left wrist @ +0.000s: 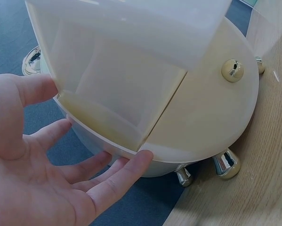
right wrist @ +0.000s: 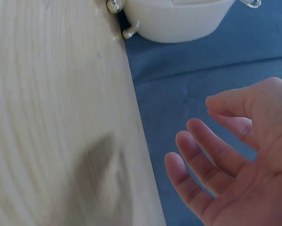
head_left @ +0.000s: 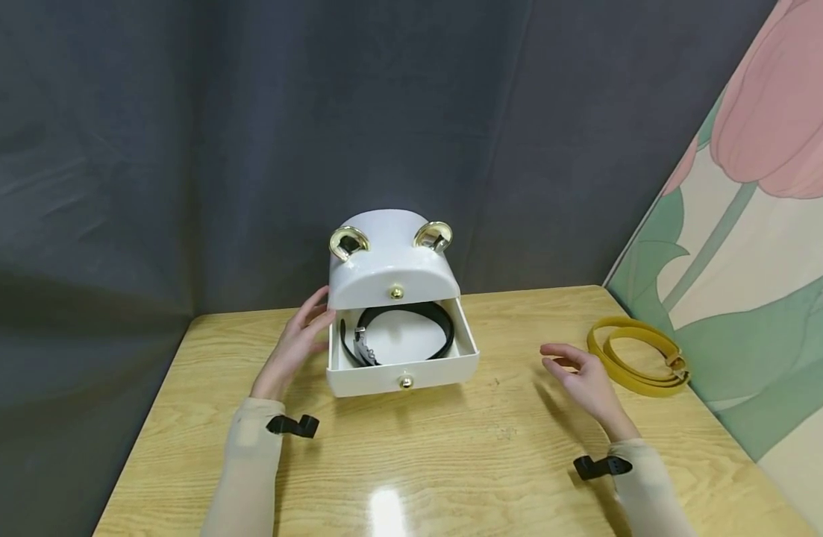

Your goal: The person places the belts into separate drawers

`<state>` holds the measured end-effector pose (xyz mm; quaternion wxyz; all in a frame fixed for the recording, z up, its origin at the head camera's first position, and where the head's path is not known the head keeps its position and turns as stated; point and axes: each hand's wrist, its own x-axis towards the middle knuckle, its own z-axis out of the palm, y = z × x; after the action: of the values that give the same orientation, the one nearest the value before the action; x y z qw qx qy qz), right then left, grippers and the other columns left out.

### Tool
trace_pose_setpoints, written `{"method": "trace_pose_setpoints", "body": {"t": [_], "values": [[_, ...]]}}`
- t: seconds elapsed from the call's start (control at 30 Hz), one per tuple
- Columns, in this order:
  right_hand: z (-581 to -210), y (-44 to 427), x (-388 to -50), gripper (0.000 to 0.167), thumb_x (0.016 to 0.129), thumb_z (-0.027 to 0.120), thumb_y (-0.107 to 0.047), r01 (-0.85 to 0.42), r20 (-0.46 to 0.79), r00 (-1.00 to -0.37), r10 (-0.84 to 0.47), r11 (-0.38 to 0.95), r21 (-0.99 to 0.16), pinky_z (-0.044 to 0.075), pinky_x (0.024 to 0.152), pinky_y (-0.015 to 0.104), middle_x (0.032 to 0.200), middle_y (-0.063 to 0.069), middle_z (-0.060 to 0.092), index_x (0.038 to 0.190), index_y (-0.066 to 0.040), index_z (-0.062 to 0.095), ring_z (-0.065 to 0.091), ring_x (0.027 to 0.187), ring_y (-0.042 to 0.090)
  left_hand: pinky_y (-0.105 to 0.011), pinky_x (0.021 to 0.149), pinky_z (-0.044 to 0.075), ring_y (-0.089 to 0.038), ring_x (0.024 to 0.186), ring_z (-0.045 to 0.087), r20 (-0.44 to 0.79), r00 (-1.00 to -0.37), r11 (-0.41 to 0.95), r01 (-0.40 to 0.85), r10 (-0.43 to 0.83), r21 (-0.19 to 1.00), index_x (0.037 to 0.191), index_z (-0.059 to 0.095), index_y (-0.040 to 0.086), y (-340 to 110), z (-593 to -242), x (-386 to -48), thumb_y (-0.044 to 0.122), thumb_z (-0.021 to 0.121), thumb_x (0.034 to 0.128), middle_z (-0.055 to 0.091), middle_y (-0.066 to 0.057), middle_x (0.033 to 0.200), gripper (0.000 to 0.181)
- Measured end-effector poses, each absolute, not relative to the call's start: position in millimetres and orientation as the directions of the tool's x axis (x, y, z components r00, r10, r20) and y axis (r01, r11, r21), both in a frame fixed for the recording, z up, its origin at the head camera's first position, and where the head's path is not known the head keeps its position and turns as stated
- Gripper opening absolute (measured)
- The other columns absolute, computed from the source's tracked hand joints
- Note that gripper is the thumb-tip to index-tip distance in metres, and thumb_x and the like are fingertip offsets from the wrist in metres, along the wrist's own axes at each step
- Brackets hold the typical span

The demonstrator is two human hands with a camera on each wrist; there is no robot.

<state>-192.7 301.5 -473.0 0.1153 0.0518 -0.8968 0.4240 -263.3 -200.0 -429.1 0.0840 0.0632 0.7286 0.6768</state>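
A white box (head_left: 384,261) with gold ears stands at the table's back, its lower drawer (head_left: 377,380) pulled out. Inside the drawer lies a coiled black belt (head_left: 440,317) with a silver buckle. My left hand (head_left: 295,347) is at the box's left side; in the left wrist view its fingertips rest along the edge of the box (left wrist: 202,127), the hand (left wrist: 42,179) spread. My right hand (head_left: 589,388) hovers over the table, holding nothing, fingers relaxed and slightly bent, also in the right wrist view (right wrist: 253,165). Right of it lies a coiled yellow belt (head_left: 642,384).
The wooden table (head_left: 451,462) has its back edge against a dark curtain (head_left: 250,149). A panel with a tulip pattern (head_left: 774,298) stands along the right side, close to the yellow belt.
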Motion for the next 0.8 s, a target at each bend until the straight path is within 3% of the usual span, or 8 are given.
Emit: {"method": "trace_pose_setpoints", "body": {"t": [0.2, 0.33, 0.57, 0.63, 0.7, 0.8], "values": [[-477, 316, -188, 0.035, 0.106, 0.068, -0.018, -0.137, 0.232, -0.971, 0.06, 0.657, -0.741, 0.054, 0.079, 0.009, 0.133, 0.026, 0.071, 0.134, 0.004, 0.07, 0.056, 0.096, -0.02, -0.065, 0.118, 0.045, -0.042, 0.156, 0.036, -0.032, -0.979, 0.09, -0.014, 0.203, 0.996, 0.172, 0.021, 0.029, -199, -431, -264, 0.043, 0.055, 0.1116, 0.028, -0.017, 0.174, 0.07], [-479, 330, -185, 0.037, 0.105, 0.069, -0.021, -0.074, 0.239, -0.961, 0.136, 0.709, -0.702, 0.055, 0.068, 0.014, 0.13, 0.029, 0.071, 0.134, 0.002, 0.071, 0.055, 0.089, -0.018, -0.064, 0.118, 0.045, -0.042, 0.156, 0.036, -0.025, -0.978, 0.091, -0.007, 0.206, 0.996, 0.172, 0.021, 0.029, -200, -429, -264, 0.041, 0.054, 0.1119, 0.028, -0.017, 0.174, 0.07], [-485, 359, -180, 0.048, 0.107, 0.064, -0.028, 0.115, 0.156, -0.944, 0.292, 0.733, -0.671, 0.052, 0.061, 0.019, 0.13, 0.034, 0.068, 0.144, 0.002, 0.063, 0.052, 0.078, -0.014, -0.065, 0.12, 0.042, -0.042, 0.157, 0.036, -0.02, -0.974, 0.083, -0.001, 0.225, 0.997, 0.172, 0.021, 0.032, -199, -429, -265, 0.039, 0.052, 0.1129, 0.027, -0.017, 0.174, 0.068], [-486, 363, -180, 0.048, 0.107, 0.064, -0.027, 0.143, 0.158, -0.934, 0.321, 0.738, -0.659, 0.051, 0.06, 0.018, 0.13, 0.034, 0.068, 0.145, 0.003, 0.062, 0.057, 0.08, -0.007, -0.065, 0.12, 0.042, -0.042, 0.157, 0.036, -0.017, -0.974, 0.081, 0.002, 0.224, 0.997, 0.172, 0.02, 0.031, -199, -429, -264, 0.038, 0.052, 0.113, 0.028, -0.018, 0.174, 0.068], [-486, 367, -180, 0.048, 0.107, 0.064, -0.026, 0.166, 0.162, -0.925, 0.344, 0.748, -0.643, 0.051, 0.061, 0.02, 0.131, 0.035, 0.067, 0.145, 0.003, 0.061, 0.065, 0.085, 0.009, -0.065, 0.12, 0.043, -0.042, 0.156, 0.036, -0.017, -0.975, 0.08, 0.001, 0.222, 0.997, 0.172, 0.02, 0.03, -200, -429, -264, 0.038, 0.052, 0.1131, 0.028, -0.018, 0.174, 0.068], [-488, 375, -179, 0.051, 0.106, 0.063, -0.026, 0.203, 0.151, -0.92, 0.362, 0.769, -0.607, 0.056, 0.073, 0.035, 0.135, 0.038, 0.063, 0.148, 0.004, 0.058, 0.07, 0.097, 0.036, -0.065, 0.119, 0.043, -0.042, 0.156, 0.037, -0.018, -0.975, 0.079, 0.0, 0.22, 0.997, 0.172, 0.02, 0.03, -201, -429, -264, 0.038, 0.052, 0.1131, 0.028, -0.018, 0.174, 0.068]]}}
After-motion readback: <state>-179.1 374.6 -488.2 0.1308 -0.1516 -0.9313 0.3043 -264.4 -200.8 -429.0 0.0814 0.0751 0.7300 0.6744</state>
